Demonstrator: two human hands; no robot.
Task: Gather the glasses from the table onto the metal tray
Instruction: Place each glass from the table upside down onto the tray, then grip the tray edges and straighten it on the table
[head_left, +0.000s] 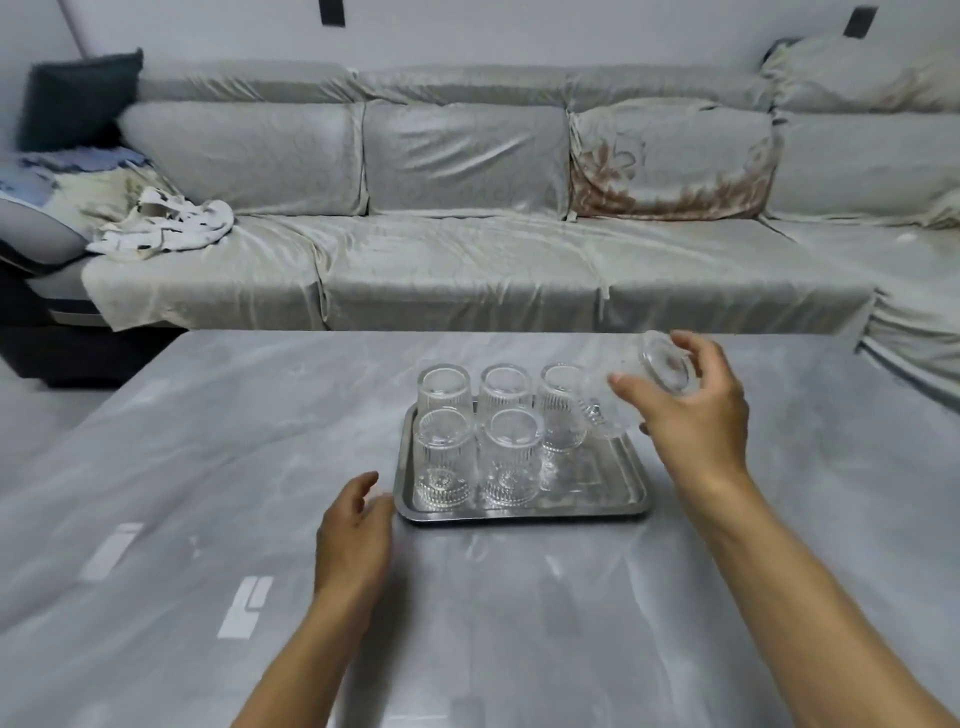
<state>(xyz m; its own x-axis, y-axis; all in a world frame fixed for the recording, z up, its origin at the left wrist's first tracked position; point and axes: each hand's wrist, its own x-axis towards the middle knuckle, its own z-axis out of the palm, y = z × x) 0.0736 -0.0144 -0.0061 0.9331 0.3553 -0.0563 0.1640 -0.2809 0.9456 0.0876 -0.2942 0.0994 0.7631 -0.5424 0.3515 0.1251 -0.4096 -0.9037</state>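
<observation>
A metal tray (597, 506) lies on the grey marble table (208, 467). Several clear ribbed glasses stand upside down on it in two rows, among them a front-left glass (444, 457) and a back-right glass (563, 408). My right hand (691, 415) holds another clear glass (644, 379), tilted, above the tray's right back corner. My left hand (356, 530) rests with fingers apart on the table, touching the tray's front left corner. The tray's front right part is bare.
A long grey covered sofa (467, 249) runs behind the table and turns at the right. A crumpled white cloth (166, 223) lies on its left seat. White reflections streak the table at the left.
</observation>
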